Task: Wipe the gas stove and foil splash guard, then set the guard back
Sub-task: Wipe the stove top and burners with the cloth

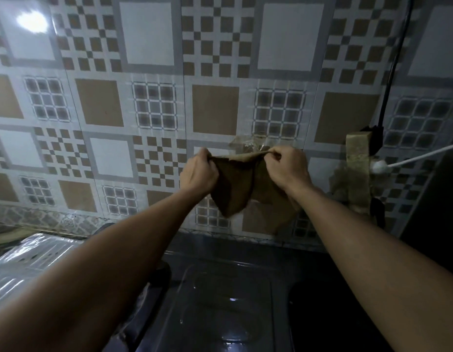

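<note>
Brown and limp, a woven cleaning cloth (235, 185) is hanging in soft folds in front of the tiled wall (149, 105), stretched along its top edge between two raised hands. The left hand (198, 172) is pinching one upper corner with curled fingers; the right hand (287, 168) is gripping the other corner the same way. Behind the cloth, glossy tiles are showing brown, grey and white squares and checker grids. Crinkled silvery foil splash guard (30, 260) is lying low on the left, shiny and creased. Below the arms, the dark sink basin (220, 301) is glinting wet. On the right, a black cable (393, 67) is running down the wall beside a white cord (418, 154).
</note>
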The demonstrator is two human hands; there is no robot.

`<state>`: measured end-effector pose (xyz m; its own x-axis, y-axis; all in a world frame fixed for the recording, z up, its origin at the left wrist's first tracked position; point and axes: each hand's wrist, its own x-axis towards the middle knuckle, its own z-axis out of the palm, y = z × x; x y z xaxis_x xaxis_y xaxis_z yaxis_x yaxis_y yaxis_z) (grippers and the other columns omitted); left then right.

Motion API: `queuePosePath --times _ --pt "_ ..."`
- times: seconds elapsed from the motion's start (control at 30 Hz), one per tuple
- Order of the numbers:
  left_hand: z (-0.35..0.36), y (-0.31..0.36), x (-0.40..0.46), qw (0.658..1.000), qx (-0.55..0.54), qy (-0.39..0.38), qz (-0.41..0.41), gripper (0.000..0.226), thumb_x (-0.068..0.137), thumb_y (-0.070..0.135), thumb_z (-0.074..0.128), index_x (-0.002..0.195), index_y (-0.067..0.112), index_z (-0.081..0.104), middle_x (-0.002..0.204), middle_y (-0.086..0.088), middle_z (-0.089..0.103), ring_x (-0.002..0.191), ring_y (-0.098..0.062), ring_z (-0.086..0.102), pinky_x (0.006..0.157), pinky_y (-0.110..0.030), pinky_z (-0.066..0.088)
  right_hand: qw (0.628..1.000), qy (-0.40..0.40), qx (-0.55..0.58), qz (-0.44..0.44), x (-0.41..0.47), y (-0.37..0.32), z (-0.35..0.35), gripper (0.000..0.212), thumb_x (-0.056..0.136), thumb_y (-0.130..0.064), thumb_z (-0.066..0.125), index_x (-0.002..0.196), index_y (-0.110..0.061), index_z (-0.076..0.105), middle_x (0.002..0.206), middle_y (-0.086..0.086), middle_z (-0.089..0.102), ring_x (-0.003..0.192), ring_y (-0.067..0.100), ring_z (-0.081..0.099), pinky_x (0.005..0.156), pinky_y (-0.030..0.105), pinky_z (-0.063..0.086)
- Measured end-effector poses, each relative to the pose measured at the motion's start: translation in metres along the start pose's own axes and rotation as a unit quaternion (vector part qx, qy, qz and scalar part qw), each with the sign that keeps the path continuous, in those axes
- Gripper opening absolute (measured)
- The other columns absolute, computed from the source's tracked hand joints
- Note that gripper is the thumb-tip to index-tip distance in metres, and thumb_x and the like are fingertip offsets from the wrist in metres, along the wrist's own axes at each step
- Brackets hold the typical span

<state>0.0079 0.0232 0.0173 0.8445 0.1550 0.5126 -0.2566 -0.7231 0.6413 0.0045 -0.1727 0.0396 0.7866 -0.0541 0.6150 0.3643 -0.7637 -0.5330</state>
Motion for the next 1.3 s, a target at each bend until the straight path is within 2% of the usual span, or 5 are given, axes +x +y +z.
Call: queuePosePath --times 0.2,0.4,0.7,0.93,1.3 --pt "-0.063 0.040 0.007 0.995 -0.025 0.075 0.053 0.014 0.100 0.016 0.042 0.106 0.012 0.054 0.090 -0.002 0.055 0.078 -0.016 0.056 0.068 -0.032 0.050 0.974 -0.063 0.205 0.067 -0.013 -0.053 -0.035 0.027 0.091 -0.025 0.053 0.067 -0.014 0.055 0.072 0.004 0.054 0.070 0.018 0.051 0.062 0.030 0.037" --pt "-0.109 0.060 -0.012 0.991 -0.020 0.110 0.073 0.013 0.096 0.015 0.051 0.101 0.013 0.063 0.093 -0.002 0.063 0.082 -0.013 0.061 0.074 -0.029 0.054 0.894 -0.362 0.240 0.111 -0.039 -0.098 -0.070 0.041 0.071 -0.030 0.083 0.105 -0.014 0.066 0.104 0.010 0.071 0.092 0.027 0.070 0.080 0.038 0.059" --pt "-0.146 0.019 -0.086 0.989 -0.010 0.006 -0.149 0.032 0.089 0.039 0.062 0.094 0.008 0.060 0.080 -0.006 0.059 0.066 -0.017 0.056 0.057 -0.029 0.049 0.837 -0.317 0.377 0.239 -0.068 -0.140 -0.054 0.046 0.071 -0.036 0.081 0.096 -0.001 0.066 0.077 0.014 0.070 0.065 0.025 0.068 0.065 0.037 0.058" --pt "-0.164 -0.014 -0.145 0.864 -0.233 -0.315 -0.315 0.086 0.087 0.076 0.026 0.097 0.000 0.064 0.101 -0.018 0.068 0.093 -0.031 0.063 0.092 -0.047 0.047 0.795 -0.284 0.436 0.310 -0.094 -0.168 -0.045 0.051 0.088 -0.055 0.056 0.074 -0.007 0.063 0.065 0.012 0.068 0.065 0.026 0.067 0.080 0.043 0.057" --pt "-0.172 -0.013 -0.150 0.819 -0.478 -0.067 -0.310 0.017 0.090 0.015 0.063 0.101 0.003 0.062 0.083 -0.005 0.058 0.074 -0.016 0.054 0.065 -0.028 0.050 0.881 -0.173 0.299 0.324 -0.107 -0.166 -0.036 0.044 0.097 -0.052 0.043 0.100 -0.012 0.063 0.074 0.007 0.059 0.069 0.026 0.065 0.075 0.045 0.060"
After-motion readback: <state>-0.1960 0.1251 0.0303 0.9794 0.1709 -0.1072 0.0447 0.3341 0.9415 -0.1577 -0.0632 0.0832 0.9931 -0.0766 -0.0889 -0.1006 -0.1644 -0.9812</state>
